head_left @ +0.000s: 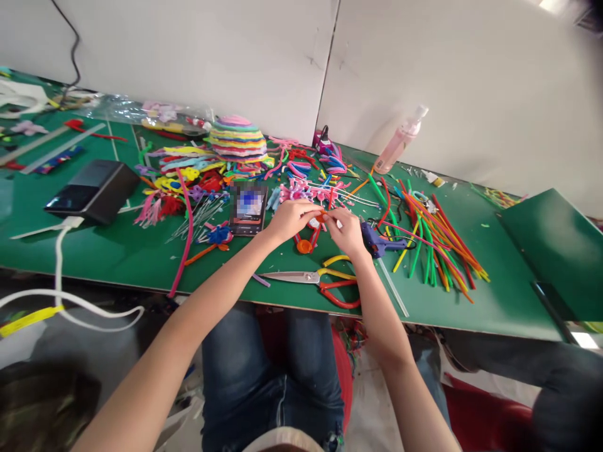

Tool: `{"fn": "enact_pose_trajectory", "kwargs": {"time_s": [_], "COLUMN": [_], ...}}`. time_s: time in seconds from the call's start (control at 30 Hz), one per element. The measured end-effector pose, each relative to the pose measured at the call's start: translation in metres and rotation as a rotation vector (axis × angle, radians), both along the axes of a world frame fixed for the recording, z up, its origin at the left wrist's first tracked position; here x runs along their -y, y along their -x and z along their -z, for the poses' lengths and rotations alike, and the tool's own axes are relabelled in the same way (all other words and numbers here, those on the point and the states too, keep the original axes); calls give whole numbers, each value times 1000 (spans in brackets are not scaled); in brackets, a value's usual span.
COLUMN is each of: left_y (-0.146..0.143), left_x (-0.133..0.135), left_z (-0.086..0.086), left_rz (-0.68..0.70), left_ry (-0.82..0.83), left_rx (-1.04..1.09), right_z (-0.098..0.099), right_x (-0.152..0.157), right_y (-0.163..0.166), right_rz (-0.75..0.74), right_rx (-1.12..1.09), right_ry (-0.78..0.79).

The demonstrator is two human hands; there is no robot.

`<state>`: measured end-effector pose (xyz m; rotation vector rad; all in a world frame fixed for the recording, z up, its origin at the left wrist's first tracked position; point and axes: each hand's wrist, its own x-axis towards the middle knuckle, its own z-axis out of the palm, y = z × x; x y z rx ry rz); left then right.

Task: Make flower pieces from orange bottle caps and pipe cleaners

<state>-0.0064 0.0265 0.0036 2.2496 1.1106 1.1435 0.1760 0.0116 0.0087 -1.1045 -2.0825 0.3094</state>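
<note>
My left hand (296,220) and my right hand (345,227) meet over the green table, fingers closed in a pinch on a small orange pipe-cleaner piece (321,217) between them. Just below lies an orange coiled disc (304,246) with red strips beside it; whether it joins the held piece I cannot tell. Scissors (301,277) with yellow and red handles lie under my right forearm, nearer the table's front edge. To the right of my right hand is a blue glue gun (380,241). A phone (248,209) rests left of my left hand.
Loose coloured pipe cleaners (436,235) spread to the right. A striped dome (238,139) and finished fuzzy shapes stand at the back. A pink bottle (400,141) leans near the wall. At left are a black box (92,191) and a white cable (59,263). Another person's leg (509,364) shows at right.
</note>
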Motion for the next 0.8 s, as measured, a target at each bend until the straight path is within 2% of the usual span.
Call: {"fn": "enact_pose_trajectory", "kwargs": {"time_s": [0.17,0.37,0.6,0.8], "left_y": [1,2,0,1], "left_x": [6,14,17,15], "left_z": [-7,-12,-18,-18], "left_rz": [-110,-157,-160,-176], "left_ry": [-7,-23,36,39], "left_rx": [-141,-366,-314,-193], "right_z": [5,5,1,-1], "right_x": [2,4,6,6], "right_y": [4,6,3,4], "right_rz": [44,54,60,64], "right_rx": [93,244,280,169], "right_ry": [-109,-118,-159,-145]}}
